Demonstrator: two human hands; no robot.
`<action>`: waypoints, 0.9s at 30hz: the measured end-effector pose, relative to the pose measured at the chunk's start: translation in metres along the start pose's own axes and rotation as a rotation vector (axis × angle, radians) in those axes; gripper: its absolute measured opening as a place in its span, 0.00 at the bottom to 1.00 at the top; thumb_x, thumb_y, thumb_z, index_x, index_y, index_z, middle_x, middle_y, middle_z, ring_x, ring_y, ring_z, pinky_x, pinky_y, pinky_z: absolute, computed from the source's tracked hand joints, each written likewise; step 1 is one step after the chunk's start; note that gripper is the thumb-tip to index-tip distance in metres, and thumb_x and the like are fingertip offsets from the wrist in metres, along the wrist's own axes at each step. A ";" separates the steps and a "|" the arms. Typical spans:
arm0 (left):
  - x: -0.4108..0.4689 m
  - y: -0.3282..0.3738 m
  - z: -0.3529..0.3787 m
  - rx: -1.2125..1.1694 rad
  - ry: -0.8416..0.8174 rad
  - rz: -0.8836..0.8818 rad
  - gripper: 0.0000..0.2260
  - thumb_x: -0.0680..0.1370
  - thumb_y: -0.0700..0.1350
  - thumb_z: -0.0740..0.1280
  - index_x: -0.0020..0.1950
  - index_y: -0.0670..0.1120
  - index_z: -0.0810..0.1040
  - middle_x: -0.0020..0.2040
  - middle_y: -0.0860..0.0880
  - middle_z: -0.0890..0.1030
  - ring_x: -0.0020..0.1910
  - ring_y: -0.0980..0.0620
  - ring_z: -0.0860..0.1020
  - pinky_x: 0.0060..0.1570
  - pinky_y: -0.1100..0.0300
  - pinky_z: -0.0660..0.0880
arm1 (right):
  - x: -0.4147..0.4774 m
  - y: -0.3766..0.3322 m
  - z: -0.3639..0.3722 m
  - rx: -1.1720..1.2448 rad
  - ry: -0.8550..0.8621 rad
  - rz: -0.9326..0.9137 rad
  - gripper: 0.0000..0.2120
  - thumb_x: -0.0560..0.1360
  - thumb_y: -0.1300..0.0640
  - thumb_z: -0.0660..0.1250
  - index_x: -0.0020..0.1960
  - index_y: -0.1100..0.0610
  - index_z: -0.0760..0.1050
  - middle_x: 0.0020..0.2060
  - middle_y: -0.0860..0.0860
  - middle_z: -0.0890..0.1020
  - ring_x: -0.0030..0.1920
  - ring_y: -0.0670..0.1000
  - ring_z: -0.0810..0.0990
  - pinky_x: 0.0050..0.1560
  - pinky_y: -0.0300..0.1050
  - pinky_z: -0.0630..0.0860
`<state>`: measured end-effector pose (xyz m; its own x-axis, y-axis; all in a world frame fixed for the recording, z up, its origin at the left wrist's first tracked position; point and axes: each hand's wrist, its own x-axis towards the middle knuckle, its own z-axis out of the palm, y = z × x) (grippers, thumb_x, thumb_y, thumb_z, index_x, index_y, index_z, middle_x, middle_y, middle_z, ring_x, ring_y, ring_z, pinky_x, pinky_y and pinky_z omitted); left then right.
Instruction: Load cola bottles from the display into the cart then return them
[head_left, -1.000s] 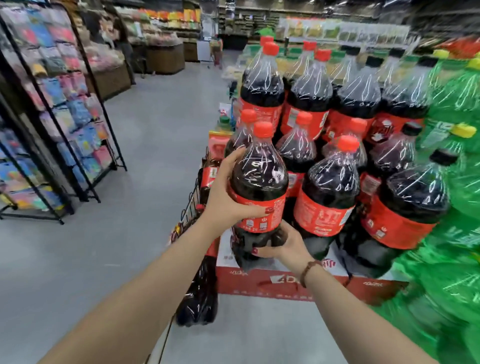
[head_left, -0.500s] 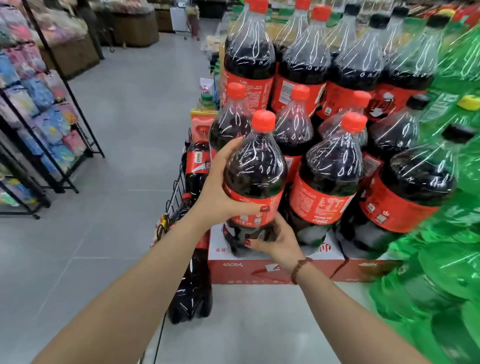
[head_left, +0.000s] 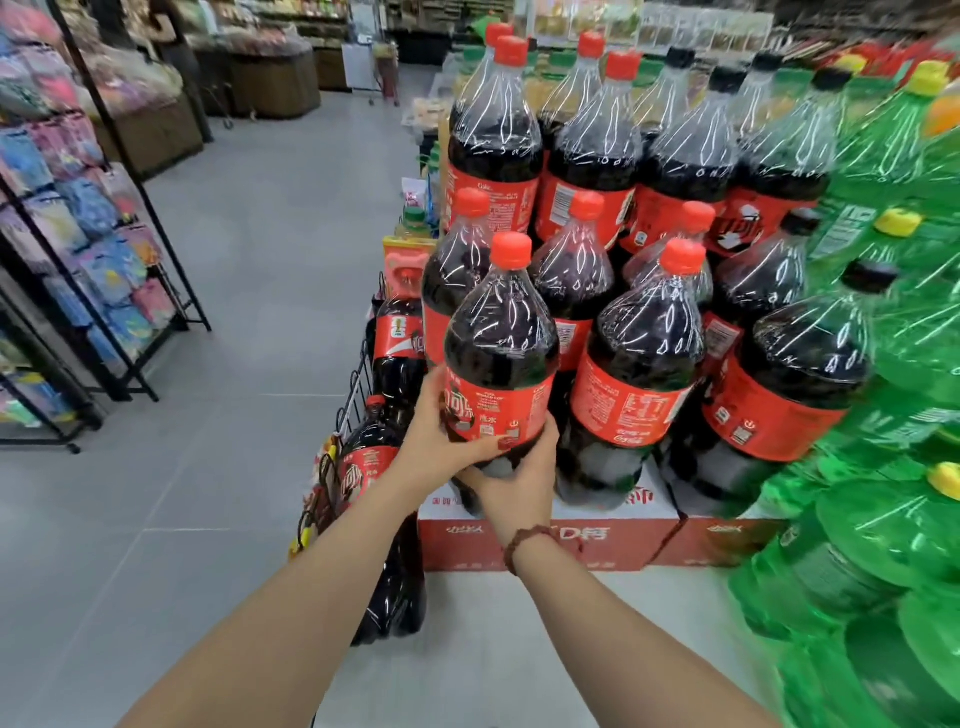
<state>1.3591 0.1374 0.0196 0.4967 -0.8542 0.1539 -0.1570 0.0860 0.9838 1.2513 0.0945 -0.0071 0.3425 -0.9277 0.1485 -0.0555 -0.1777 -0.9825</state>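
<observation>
I hold a large cola bottle (head_left: 498, 353) with a red cap and red label at the front left of the cola display (head_left: 649, 332). My left hand (head_left: 436, 452) grips its left side at label height. My right hand (head_left: 519, 488) cups its lower part from below and in front. The bottle stands upright over the red cardboard case (head_left: 597, 540) that carries the front row. Left of the display, the black wire cart (head_left: 358, 395) holds more cola bottles (head_left: 400, 343), partly hidden behind my left arm.
Green soda bottles (head_left: 893, 467) with yellow caps fill the right side. A black rack of colourful packets (head_left: 88, 249) stands at the left across a grey tiled aisle (head_left: 249, 322). Wooden produce bins (head_left: 270, 78) sit far back.
The bottle has come down toward the case. My left hand slid from its shoulder to the label. My right hand stays under it. The view tilted and moved closer.
</observation>
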 end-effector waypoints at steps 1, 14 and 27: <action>-0.004 -0.006 0.001 -0.021 0.000 -0.033 0.41 0.65 0.45 0.80 0.71 0.59 0.62 0.66 0.55 0.74 0.65 0.54 0.74 0.57 0.61 0.75 | 0.000 -0.001 -0.002 0.012 -0.017 0.002 0.48 0.57 0.55 0.81 0.68 0.41 0.59 0.61 0.46 0.75 0.62 0.45 0.75 0.63 0.50 0.74; -0.005 -0.002 0.019 -0.076 0.109 -0.052 0.38 0.67 0.37 0.79 0.72 0.53 0.66 0.65 0.50 0.75 0.62 0.56 0.75 0.57 0.64 0.74 | 0.019 0.000 -0.023 0.021 -0.082 0.006 0.47 0.59 0.69 0.80 0.71 0.56 0.60 0.55 0.38 0.74 0.54 0.31 0.73 0.49 0.24 0.71; -0.007 -0.002 0.016 -0.052 0.055 -0.060 0.38 0.69 0.38 0.77 0.71 0.58 0.63 0.64 0.56 0.73 0.59 0.66 0.72 0.53 0.70 0.72 | 0.015 0.000 -0.021 -0.023 -0.122 0.099 0.39 0.65 0.64 0.78 0.70 0.58 0.61 0.56 0.48 0.75 0.57 0.47 0.75 0.49 0.30 0.74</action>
<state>1.3424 0.1349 0.0148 0.5506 -0.8290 0.0984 -0.0819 0.0637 0.9946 1.2365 0.0738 -0.0024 0.4455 -0.8946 0.0351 -0.1152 -0.0962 -0.9887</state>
